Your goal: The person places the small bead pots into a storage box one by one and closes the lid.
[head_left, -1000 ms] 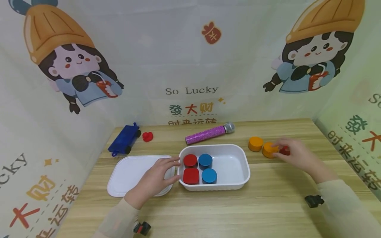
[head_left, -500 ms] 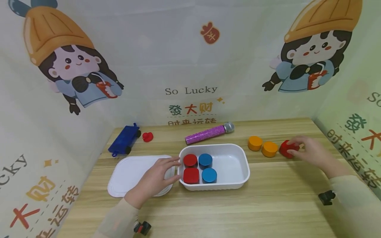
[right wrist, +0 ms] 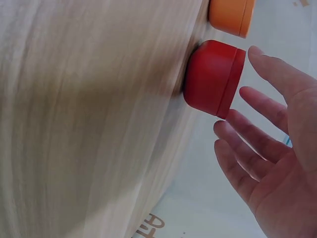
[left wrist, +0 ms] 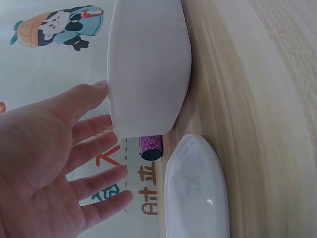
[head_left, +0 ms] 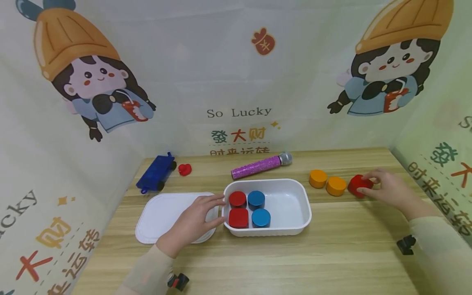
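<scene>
Four pieces (head_left: 238, 217) sit in the box (head_left: 289, 211), three more pieces (head_left: 336, 186) right, microphone (head_left: 258, 167) behind, lid (head_left: 162, 214) left

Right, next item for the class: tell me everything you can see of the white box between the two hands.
The white box is open-topped, a rounded rectangle with a lipped rim, and looks like glossy plastic. It stands upright and level on the wood-grain table, its longer sides running left to right. In its left half sit two red blocks and two blue blocks. At its left end, the left hand appears to touch the rim with its thumb tip.
</scene>
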A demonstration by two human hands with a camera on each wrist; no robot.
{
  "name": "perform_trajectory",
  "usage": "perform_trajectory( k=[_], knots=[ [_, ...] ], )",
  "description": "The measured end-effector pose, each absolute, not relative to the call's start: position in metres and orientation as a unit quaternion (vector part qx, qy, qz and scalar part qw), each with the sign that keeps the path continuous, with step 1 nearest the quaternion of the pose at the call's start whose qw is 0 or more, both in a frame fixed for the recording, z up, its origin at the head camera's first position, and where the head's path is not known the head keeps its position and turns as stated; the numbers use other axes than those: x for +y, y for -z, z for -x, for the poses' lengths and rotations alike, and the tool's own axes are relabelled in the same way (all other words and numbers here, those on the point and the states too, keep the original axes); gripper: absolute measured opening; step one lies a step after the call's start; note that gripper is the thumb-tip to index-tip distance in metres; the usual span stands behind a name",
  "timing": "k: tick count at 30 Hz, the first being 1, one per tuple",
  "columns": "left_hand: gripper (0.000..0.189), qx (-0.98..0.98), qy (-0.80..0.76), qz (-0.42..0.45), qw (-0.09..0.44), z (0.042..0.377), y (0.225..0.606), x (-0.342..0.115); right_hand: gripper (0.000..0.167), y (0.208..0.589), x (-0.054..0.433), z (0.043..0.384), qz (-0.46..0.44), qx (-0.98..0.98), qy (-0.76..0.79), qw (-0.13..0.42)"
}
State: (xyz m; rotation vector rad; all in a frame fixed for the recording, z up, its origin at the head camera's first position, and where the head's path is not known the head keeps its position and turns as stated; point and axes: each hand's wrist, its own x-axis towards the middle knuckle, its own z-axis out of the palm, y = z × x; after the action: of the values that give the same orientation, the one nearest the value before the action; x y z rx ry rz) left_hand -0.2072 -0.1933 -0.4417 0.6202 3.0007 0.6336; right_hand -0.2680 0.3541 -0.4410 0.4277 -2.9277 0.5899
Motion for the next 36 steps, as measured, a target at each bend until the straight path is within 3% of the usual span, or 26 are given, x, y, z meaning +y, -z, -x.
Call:
perform_trajectory(
  k=[16, 27, 36],
  knots=[
    [0.049, 0.958, -0.202, -0.205, 0.005, 0.208, 0.445, -0.192, 0.037, 0.447, 0.358, 0.264, -0.117, -0.97, -0.208, 0.05],
    [0.049, 0.958, -0.202, -0.202, 0.006, 0.207, 0.444, -0.192, 0.036, 0.433, 0.347, 0.24, -0.146, -0.965, -0.191, 0.1],
    [0.05, 0.957, -0.206, -0.203, 0.002, 0.208, 0.445, -0.194, 0.036, 0.405, 0.306, 0.228, -0.183, -0.957, -0.182, 0.129]
  ],
)
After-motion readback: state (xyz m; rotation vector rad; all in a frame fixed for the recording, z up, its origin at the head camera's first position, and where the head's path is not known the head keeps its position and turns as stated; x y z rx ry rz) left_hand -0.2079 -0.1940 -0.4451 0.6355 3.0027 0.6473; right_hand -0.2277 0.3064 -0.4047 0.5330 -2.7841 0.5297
